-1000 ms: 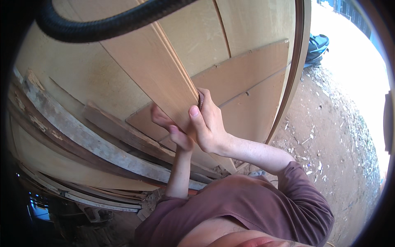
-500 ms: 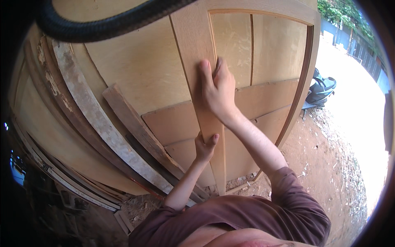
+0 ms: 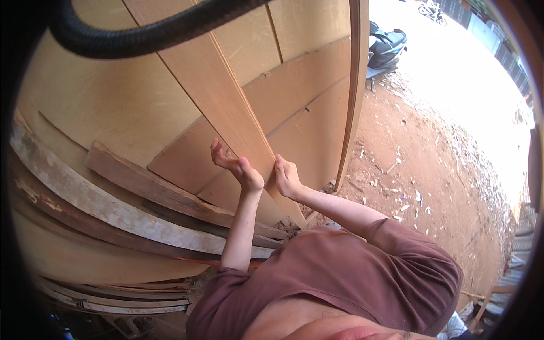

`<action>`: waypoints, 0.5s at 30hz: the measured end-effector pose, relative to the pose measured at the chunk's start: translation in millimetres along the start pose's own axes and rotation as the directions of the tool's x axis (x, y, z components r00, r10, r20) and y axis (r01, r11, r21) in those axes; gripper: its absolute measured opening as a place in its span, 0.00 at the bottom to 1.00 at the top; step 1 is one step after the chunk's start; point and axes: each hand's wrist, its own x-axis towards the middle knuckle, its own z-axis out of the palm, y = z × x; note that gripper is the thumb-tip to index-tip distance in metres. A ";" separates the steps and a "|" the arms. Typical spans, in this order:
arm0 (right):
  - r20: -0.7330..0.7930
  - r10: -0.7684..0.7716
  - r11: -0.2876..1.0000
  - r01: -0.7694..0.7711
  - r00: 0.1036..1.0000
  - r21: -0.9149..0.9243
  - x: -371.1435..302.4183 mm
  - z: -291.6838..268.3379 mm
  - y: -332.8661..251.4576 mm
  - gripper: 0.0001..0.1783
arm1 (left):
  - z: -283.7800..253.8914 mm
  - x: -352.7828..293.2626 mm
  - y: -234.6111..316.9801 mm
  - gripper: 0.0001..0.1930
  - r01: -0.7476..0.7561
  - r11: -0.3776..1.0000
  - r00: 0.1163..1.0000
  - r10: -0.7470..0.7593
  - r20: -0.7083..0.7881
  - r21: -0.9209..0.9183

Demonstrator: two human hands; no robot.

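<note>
A light-brown wooden door frame (image 3: 211,90) stands tilted in front of me, its long upright slanting from the upper left down toward my chest. My left hand (image 3: 242,170) is at the left edge of that upright, low down, with its fingers spread and pointing away from the wood. Across from it, my right hand (image 3: 288,179) holds the right edge of the same upright, its fingers bent against the wood and partly hidden. The frame's other upright (image 3: 354,85) rises farther right.
Plywood sheets (image 3: 119,85) and brown boards (image 3: 317,105) lean behind the frame. Weathered planks (image 3: 141,181) lie at the left. A parked scooter (image 3: 386,48) stands on the dirt ground (image 3: 396,153), which is strewn with wood chips. A black hose-like cable (image 3: 141,42) crosses the top.
My right hand has moved down the upright to near its lower end. My left hand has come off its grip and spread its fingers. The view has swung right, and the frame appears more slanted.
</note>
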 end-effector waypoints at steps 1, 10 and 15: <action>-0.014 0.034 0.999 -0.034 0.999 -0.016 -17.5 -0.2 15.9 0.28 | -1.4 1.5 5.7 0.39 0.008 1.000 0.997 -0.010 0.072 0.027; 0.286 0.633 0.651 -0.295 0.720 -0.699 -105.8 -62.9 105.9 0.32 | -7.7 -2.8 34.4 0.31 0.225 0.972 0.927 -0.189 0.325 -0.075; 0.048 0.756 0.391 -0.391 0.653 -0.833 -134.0 -173.1 120.8 0.33 | 0.5 2.9 33.8 0.28 0.180 0.980 0.952 -0.152 0.266 -0.084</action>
